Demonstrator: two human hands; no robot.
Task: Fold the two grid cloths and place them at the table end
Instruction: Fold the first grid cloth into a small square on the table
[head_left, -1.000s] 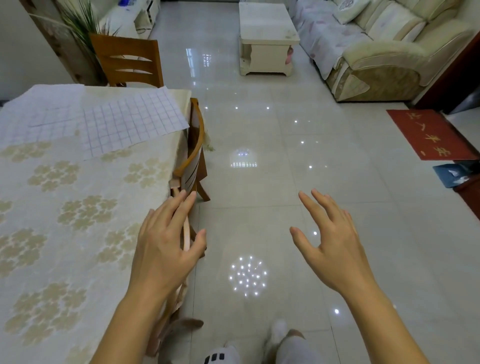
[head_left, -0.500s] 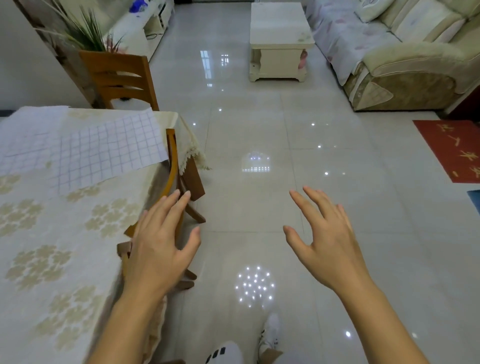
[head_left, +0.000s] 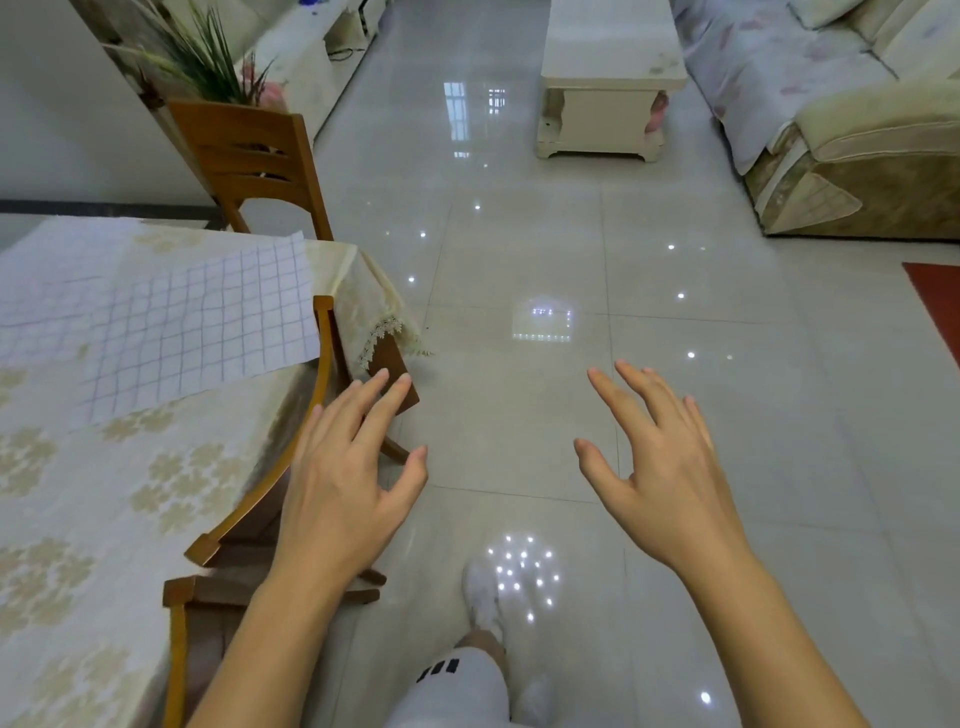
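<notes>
Both hands empty, fingers spread: left hand (head_left: 343, 483) over chair back (head_left: 291, 457), right hand (head_left: 670, 478) over floor. Grid cloth (head_left: 171, 327) lies flat on table (head_left: 104, 519), at 10 o'clock from left hand, well apart. Second grid cloth (head_left: 57, 260) farther back, partly beneath. Likely thin, limp, light; best pinched at near corner, lifted slowly to avoid dragging.

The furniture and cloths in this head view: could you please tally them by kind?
Grid cloths: 2
Wooden chairs: 3
Dining table: 1
Coffee table: 1
Sofa: 1
Total: 8
</notes>
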